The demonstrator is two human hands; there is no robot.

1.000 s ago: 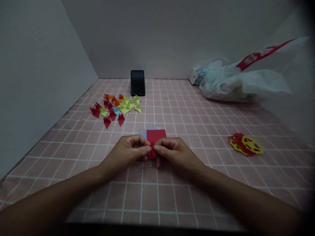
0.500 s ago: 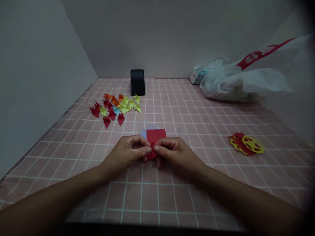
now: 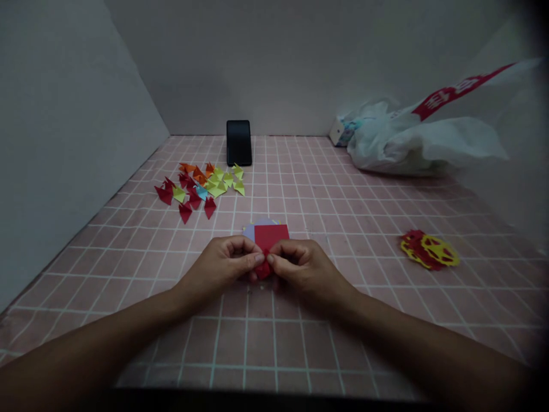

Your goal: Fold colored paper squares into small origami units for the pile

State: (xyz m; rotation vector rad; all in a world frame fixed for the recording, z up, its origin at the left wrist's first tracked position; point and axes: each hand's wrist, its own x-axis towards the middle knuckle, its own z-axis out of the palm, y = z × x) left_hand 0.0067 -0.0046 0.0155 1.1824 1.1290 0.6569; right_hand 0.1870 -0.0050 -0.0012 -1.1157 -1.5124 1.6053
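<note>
Between my fingertips is a small folded red paper (image 3: pixel 263 270), partly covered by my thumbs. My left hand (image 3: pixel 234 258) pinches it from the left, and my right hand (image 3: pixel 302 263) pinches it from the right. Just beyond the fingers lies a flat red paper square (image 3: pixel 273 236), on top of a lilac paper piece (image 3: pixel 250 231) with bits of yellow at its edge. Farther back on the left sits a loose cluster of folded paper cranes (image 3: pixel 195 189) in red, orange, yellow and light blue.
A dark phone (image 3: pixel 239 143) leans upright near the back wall. Red and yellow cut-out paper shapes (image 3: pixel 440 252) lie in a pile on the right. A white plastic bag (image 3: pixel 398 146) and a small box (image 3: pixel 338 133) stand at the back right. Pink gridded cloth (image 3: pixel 274 349) covers the table.
Both hands stay in nearly the same place, still pinching. The folded red paper between them has shifted slightly, and the right fingertips are drawn in a little under it.
</note>
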